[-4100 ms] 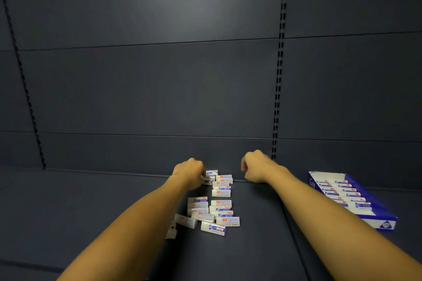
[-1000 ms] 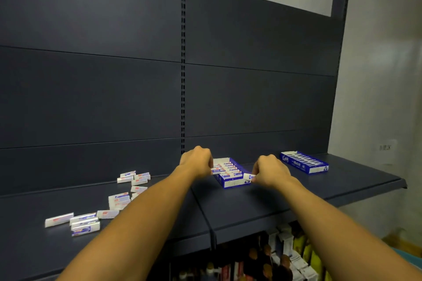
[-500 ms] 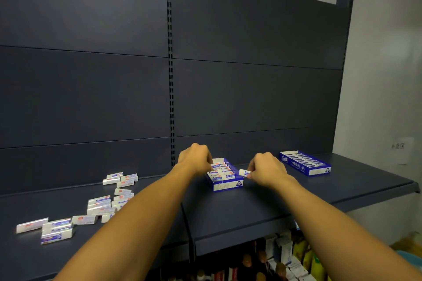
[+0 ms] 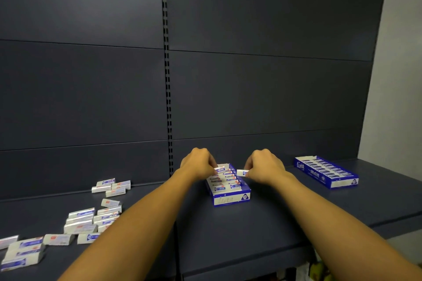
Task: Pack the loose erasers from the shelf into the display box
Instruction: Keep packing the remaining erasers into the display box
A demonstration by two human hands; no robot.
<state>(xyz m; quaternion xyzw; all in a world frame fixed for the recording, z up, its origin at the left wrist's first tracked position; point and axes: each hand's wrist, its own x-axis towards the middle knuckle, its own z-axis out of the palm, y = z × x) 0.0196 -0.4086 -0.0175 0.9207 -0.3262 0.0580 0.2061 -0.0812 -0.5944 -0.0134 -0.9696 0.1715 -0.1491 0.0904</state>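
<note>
At frame centre, the left hand (image 4: 198, 163) pinches an eraser (image 4: 219, 169) over the display box (image 4: 230, 198) (partly filled); the right hand (image 4: 265, 165) pinches another eraser (image 4: 242, 172).

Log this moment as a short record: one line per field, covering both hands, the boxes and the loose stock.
left hand: grip on an eraser at the back of the near display box
right hand: pinches a second eraser just right of that box
near display box: partly filled
far display box: full rows, right end of shelf
loose erasers: scattered at shelf left
</note>
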